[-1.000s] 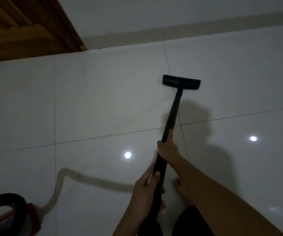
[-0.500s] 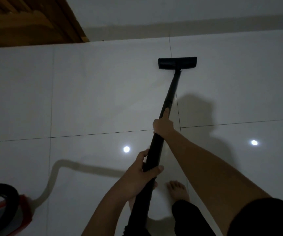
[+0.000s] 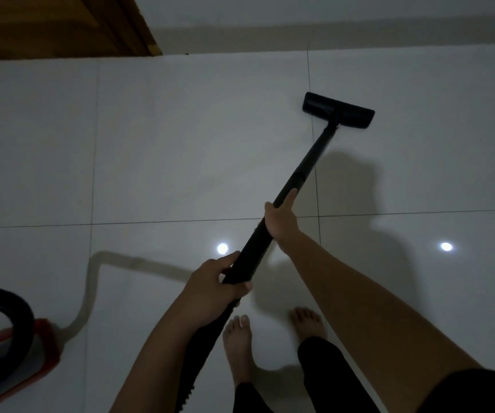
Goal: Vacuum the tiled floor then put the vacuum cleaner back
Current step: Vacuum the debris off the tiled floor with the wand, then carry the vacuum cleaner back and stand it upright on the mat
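Beyond the person's bare feet (image 3: 237,338), the black floor head (image 3: 338,110) sits flat on the tiled floor (image 3: 180,144), short of the far wall. Both hands close around the wand (image 3: 270,222), right hand (image 3: 280,222) farther from the feet, left hand (image 3: 215,281) nearer; the red vacuum body (image 3: 7,353) sits left of them. Strokes probably work best slow and overlapping, head kept flat.

Left hand (image 3: 215,283) and right hand (image 3: 280,217) both clenched, arms outstretched

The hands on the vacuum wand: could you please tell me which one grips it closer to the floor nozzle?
The right hand, gripping higher up the wand toward the nozzle. The left hand holds the lower end, where the hose joins.
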Motion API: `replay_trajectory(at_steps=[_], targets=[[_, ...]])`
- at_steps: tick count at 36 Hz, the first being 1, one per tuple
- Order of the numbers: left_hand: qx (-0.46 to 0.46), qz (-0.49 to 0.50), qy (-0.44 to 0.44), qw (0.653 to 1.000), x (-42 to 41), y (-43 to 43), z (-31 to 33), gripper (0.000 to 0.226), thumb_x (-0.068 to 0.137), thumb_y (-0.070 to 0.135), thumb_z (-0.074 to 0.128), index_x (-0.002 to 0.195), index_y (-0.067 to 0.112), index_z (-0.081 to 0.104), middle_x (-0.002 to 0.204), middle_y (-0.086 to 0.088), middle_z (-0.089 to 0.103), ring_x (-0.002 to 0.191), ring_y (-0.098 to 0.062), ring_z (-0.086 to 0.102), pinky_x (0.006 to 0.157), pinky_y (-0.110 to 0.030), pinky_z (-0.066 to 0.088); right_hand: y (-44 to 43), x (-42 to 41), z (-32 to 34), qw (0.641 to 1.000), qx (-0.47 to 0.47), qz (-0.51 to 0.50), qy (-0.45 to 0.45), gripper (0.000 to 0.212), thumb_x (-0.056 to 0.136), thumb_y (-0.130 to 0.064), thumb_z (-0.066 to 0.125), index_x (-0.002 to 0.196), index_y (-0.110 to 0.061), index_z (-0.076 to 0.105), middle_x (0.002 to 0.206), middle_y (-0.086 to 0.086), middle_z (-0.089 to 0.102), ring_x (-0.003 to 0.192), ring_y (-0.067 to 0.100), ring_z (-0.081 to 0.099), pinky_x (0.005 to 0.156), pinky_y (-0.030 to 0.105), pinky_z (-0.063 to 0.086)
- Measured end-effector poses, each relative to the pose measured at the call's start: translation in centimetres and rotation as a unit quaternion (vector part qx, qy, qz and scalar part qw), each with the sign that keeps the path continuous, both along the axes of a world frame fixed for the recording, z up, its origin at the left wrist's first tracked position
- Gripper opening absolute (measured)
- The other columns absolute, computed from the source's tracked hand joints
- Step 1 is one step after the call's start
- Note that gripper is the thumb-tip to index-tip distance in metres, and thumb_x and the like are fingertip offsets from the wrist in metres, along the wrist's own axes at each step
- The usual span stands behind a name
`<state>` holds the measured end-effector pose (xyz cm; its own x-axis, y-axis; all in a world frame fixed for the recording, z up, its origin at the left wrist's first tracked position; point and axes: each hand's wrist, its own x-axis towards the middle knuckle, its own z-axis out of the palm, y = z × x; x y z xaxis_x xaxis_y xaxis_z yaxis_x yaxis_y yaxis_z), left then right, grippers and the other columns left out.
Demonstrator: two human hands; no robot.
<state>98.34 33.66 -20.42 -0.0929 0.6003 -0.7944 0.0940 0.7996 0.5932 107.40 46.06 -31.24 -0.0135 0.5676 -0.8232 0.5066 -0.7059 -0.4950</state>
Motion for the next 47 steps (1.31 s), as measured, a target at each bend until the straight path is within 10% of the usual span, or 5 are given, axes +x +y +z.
replay_trajectory(at_steps=[17, 22, 32, 42, 47], targets=[[-0.018, -0.103, 0.135, 0.985, -4.7, 0.5, 2.0, 0.049, 0.077, 0.016, 0.075, 0.124, 0.021, 0.062, 0.104, 0.007, 0.06, 0.069, 0.006, 0.054, 0.05, 0.006, 0.037, -4.4, 1.8, 0.3, 0.972, -0.04, -0.181, 0.142, 0.089, 0.096, -0.025, 0.053, 0.15, -0.027, -0.017, 0.142, 0.02, 0.041, 0.12, 0.033, 0.054, 0.099, 0.047, 0.048], [-0.011, -0.137, 0.164, 0.977, -6.8, 0.5, 2.2, 0.048, 0.077, 0.019, 0.075, 0.123, 0.024, 0.063, 0.111, 0.008, 0.065, 0.069, 0.003, 0.059, 0.054, -0.003, 0.042, -7.0, 3.3, 3.8, 0.988, 0.122, 0.069, 0.068, 0.063, 0.097, -0.025, 0.051, 0.151, -0.012, 0.021, 0.112, 0.008, 0.058, 0.092, 0.011, 0.054, 0.08, 0.019, 0.047], [0.014, -0.16, 0.179, 0.971, -7.2, 0.9, 3.1, 0.041, 0.078, 0.013, 0.074, 0.118, 0.02, 0.065, 0.105, 0.008, 0.062, 0.065, 0.002, 0.058, 0.051, 0.0, 0.041, -5.6, 3.3, 4.1, 0.787, 0.388, 0.455, 0.152, 0.062, 0.088, -0.032, 0.06, 0.143, -0.013, 0.04, 0.136, 0.006, 0.047, 0.127, 0.018, 0.044, 0.11, 0.026, 0.033], [0.002, -0.213, 0.305, 0.928, -6.5, 1.1, 3.7, 0.04, 0.084, 0.02, 0.066, 0.123, 0.022, 0.062, 0.117, -0.004, 0.066, 0.1, -0.022, 0.061, 0.09, -0.041, 0.051, -2.5, 0.9, 2.2, 0.766, 0.354, 0.499, 0.198, 0.048, 0.086, -0.025, 0.06, 0.133, -0.013, 0.055, 0.114, 0.006, 0.062, 0.103, 0.015, 0.058, 0.092, 0.029, 0.049], [0.168, -0.048, 0.433, 0.884, -4.3, -0.2, 3.8, 0.038, 0.09, 0.014, 0.059, 0.128, 0.01, 0.058, 0.124, -0.009, 0.063, 0.111, -0.014, 0.056, 0.096, -0.016, 0.04, -3.1, -0.1, 2.0, 0.81, 0.353, 0.405, 0.236, 0.046, 0.086, -0.014, 0.064, 0.131, -0.013, 0.056, 0.115, 0.004, 0.058, 0.106, 0.016, 0.054, 0.097, 0.031, 0.046]])
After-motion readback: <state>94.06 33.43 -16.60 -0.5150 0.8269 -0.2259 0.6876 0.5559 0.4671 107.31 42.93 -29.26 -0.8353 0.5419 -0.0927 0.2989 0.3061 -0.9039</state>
